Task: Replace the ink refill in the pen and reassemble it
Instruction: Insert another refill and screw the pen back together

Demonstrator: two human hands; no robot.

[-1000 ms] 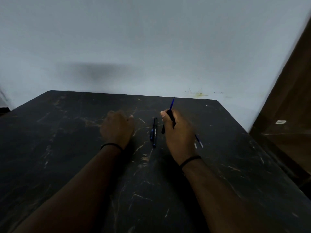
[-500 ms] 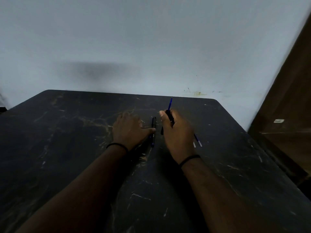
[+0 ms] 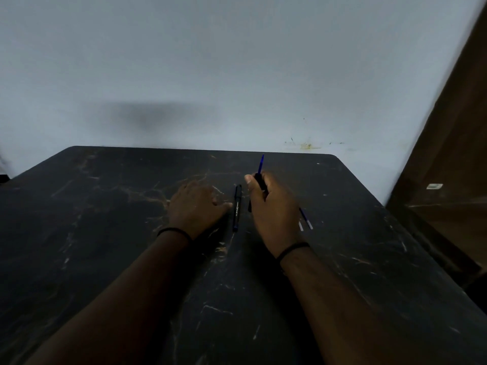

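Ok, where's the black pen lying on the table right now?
In the head view, the black pen lies mid-table between the hands, just right of the left hand's fingertips and left of the right hand.

Plain room: dark marbled table [image 3: 105,233] against bare wall [image 3: 237,61].

The table [image 3: 110,233] is topped with a dark, marble-look surface, smooth, veined in tan and marked with pale scratches. The black pen [image 3: 237,208] looks like smooth plastic with a slight sheen. The wall [image 3: 210,61] is painted matt.
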